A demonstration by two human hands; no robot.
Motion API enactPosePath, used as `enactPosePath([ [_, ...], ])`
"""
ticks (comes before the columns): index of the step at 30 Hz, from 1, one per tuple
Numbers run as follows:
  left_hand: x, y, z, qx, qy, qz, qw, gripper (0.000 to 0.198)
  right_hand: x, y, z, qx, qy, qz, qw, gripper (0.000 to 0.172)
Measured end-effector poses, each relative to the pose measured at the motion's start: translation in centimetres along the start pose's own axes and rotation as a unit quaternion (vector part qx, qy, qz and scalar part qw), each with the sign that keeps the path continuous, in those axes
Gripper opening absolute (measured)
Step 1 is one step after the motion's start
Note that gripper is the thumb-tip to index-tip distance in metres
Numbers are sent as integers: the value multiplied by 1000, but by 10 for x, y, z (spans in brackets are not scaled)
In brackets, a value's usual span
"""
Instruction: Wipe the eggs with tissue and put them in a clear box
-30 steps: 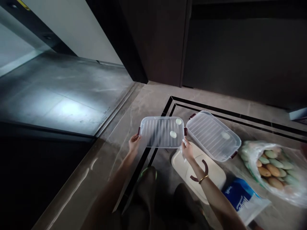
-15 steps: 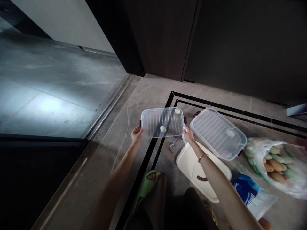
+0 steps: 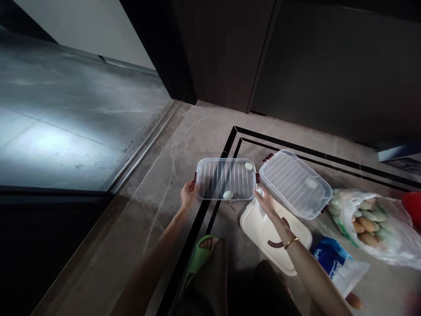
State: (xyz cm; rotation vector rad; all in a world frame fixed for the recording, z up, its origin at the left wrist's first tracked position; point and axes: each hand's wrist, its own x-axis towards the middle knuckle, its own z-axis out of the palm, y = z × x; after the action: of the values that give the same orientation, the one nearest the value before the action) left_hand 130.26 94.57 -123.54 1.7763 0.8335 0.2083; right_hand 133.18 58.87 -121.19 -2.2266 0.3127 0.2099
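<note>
A clear ribbed plastic container (image 3: 226,178) with dark red clasps is held low over the marble floor between both hands. My left hand (image 3: 188,193) grips its left end. My right hand (image 3: 265,201), with a gold bangle on the wrist, grips its right end. Two pale eggs lie in it: one egg (image 3: 249,166) at the far right corner, another egg (image 3: 228,194) at the near edge.
A second clear container (image 3: 295,183) with one egg rests right of the held one, partly over a cream lid (image 3: 274,234) with a dark handle. A plastic bag of eggs (image 3: 371,224) and a blue-white packet (image 3: 337,264) lie further right. My green slipper (image 3: 198,260) is below.
The container has come down a little toward the floor, and the loose egg has rolled from the middle to the near edge. A small dark hook on the floor is now mostly covered.
</note>
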Motion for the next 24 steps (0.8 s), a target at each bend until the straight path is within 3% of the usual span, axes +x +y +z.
enactPosePath([
  [2, -2, 15, 1, 30, 17, 27, 999, 52, -10, 3, -24, -9, 47, 14, 999, 50],
  [4, -6, 41, 18, 70, 19, 112, 991, 59, -16, 10, -60, -25, 124, 40, 991, 54],
  [6, -14, 76, 53, 123, -45, 247, 960, 48, -17, 21, -101, -54, 221, 71, 971, 57],
  [8, -26, 112, 103, 167, -182, 345, 906, 32, -16, 34, -141, -119, 278, 118, 946, 64],
  [9, -34, 129, 131, 205, -242, 356, 879, 32, -15, 41, -158, -156, 283, 148, 935, 67],
  [12, -55, 166, 208, 241, -292, 350, 857, 31, -16, 63, -189, -218, 229, 223, 922, 62],
  [15, -65, 179, 256, 283, -301, 317, 854, 24, -17, 77, -196, -216, 182, 235, 930, 39],
  [18, -67, 179, 273, 323, -304, 282, 850, 17, -16, 82, -192, -214, 169, 222, 936, 26],
  [24, -69, 180, 270, 342, -295, 272, 850, 20, -19, 82, -192, -183, 221, 196, 938, 27],
])
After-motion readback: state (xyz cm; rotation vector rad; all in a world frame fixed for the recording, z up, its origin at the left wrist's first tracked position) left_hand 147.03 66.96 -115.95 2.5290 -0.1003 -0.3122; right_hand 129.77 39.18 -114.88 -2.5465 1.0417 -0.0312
